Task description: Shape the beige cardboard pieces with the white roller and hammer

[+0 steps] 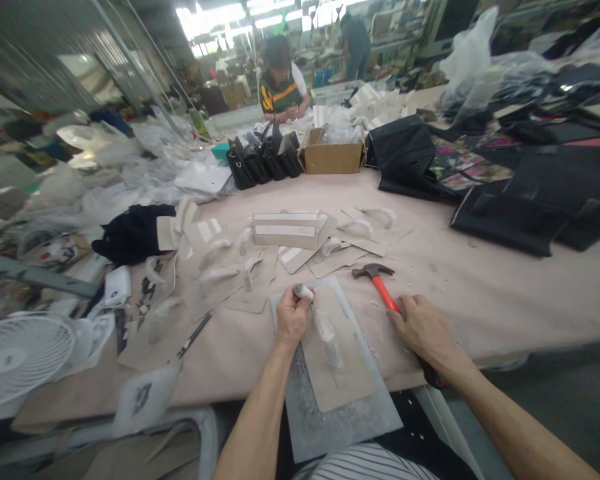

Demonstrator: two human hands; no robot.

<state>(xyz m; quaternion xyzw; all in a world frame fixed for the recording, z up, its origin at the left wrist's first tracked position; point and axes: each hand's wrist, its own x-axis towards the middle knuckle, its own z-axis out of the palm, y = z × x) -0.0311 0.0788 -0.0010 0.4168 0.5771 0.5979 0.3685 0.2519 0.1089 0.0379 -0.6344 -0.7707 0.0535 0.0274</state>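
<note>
My left hand (292, 316) is closed on a short white cylinder with a grey end (303, 291), over the upper edge of a beige panel (344, 377). A handle wrapped in clear plastic (327, 333) is on that panel. Under the panel lies a worn grey slab (320, 433), which reaches past the table's front edge. My right hand (423, 327) has its fingers closed round the orange-red shaft of a claw hammer (381, 287). The hammer lies low over the table to the right of the slab, its dark head pointing away from me.
Beige panels (285, 230), some with wrapped handles, are scattered beyond the slab. A cardboard box (333, 157), black bags (265, 160) and black material (515, 213) lie farther back. A white fan (25, 357) is at left. A person (283, 87) sits across the table (430, 240).
</note>
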